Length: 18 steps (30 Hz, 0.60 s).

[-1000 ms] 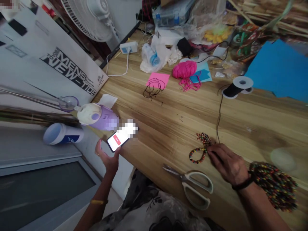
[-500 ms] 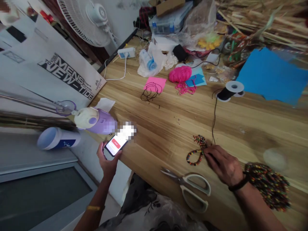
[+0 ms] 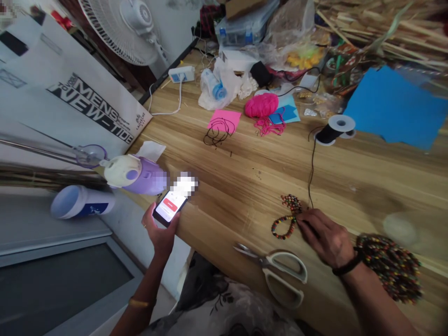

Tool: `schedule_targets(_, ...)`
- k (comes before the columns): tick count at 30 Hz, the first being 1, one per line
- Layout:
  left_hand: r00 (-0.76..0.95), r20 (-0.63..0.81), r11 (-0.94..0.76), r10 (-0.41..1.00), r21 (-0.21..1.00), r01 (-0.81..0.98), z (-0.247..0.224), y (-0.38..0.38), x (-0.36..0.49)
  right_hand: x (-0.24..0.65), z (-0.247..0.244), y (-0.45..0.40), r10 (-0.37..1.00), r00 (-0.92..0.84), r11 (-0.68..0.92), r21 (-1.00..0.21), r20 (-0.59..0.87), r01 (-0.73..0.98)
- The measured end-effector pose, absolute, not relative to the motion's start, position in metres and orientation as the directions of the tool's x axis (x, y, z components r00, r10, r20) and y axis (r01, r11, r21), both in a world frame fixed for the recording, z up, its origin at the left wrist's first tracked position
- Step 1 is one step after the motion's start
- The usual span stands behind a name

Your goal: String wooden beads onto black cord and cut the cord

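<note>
To the left, leaves a purple bottle with a white lid [image 3: 136,173] just beside the phone, at ten o'clock from it. Holds a black-edged smartphone with a lit screen [image 3: 170,205] in the left hand [image 3: 162,234], clasping between thumb and fingers in a sideways grip, probably to steady it without covering the display. Cannot tell whether touching the wooden counter [image 3: 241,196] at its far end.

Farther right, sets pale-handled metal scissors [image 3: 280,268] flat at eight o'clock from the right hand [image 3: 327,238], blades towards ten, apparently for easy reach. Pinches a multicoloured bead strand [image 3: 284,227] in the right grip, close to a thin black cord [image 3: 311,175], seemingly to control both at one point; lays the loop on the counter at nine o'clock from that hand. Draws the cord up towards twelve, to a white-flanged spool of black cord [image 3: 331,130], likely placed there to feed freely. Parks a coiled heap of multicoloured beads [image 3: 392,268] at four o'clock, apart from the loop, perhaps to avoid tangling.
</note>
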<state>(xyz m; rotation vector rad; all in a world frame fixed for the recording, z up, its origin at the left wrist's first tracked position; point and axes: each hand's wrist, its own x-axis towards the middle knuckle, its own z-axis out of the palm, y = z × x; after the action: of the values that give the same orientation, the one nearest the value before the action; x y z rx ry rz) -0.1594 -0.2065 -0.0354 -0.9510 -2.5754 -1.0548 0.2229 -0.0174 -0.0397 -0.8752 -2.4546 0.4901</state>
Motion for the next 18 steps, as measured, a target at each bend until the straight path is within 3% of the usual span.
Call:
schedule_targets(8, -0.782, 0.395, 0.542, 0.483, 0.566, 0.621, -0.034, -0.200, -0.161, 0.223, -0.040, -0.018, 0.669, -0.679, 0.725, -0.468, 0.303, 0.505)
schedule_targets(12, -0.682, 0.515, 0.513, 0.519, 0.451, 0.730, -0.030, -0.199, -0.160, 0.223, -0.039, -0.018, 0.658, -0.684, 0.737, -0.459, 0.316, 0.497)
schedule_targets(14, -0.466, 0.650, 0.345, 0.599, 0.315, 0.884, -0.019, -0.193, -0.148, 0.223, -0.039, -0.018, 0.651, -0.688, 0.744, -0.453, 0.322, 0.492)
schedule_targets(16, -0.207, 0.725, 0.073, 0.657, 0.212, 0.975, -0.004, -0.179, -0.125, 0.223, -0.039, -0.017, 0.647, -0.690, 0.746, -0.455, 0.324, 0.486)
schedule_targets(18, -0.076, 0.701, -0.145, 0.709, 0.250, 0.958, 0.013, -0.157, -0.094, 0.223, -0.037, -0.017, 0.645, -0.692, 0.744, -0.475, 0.325, 0.470)
